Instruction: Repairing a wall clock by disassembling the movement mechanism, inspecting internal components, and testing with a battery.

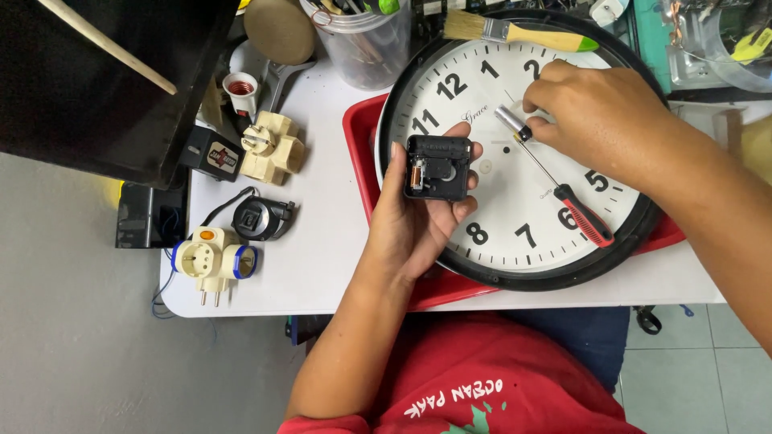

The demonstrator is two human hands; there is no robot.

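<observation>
Fingers (461,178) of the left hand (418,217) clamp round a small black clock movement (437,166), lifted clear at nine o'clock of the wall clock (515,145), its open side turned up, likely for inspection. The white table (322,241) carries a red tray (362,128) cradling that clock, which overhangs the near edge. The right hand (595,112) pinches a small silver cell (511,122) near two o'clock. A red-handled screwdriver (575,209) lies across the face. Plug adapters (213,261) crowd nine o'clock; open room remains mid-table.
</observation>
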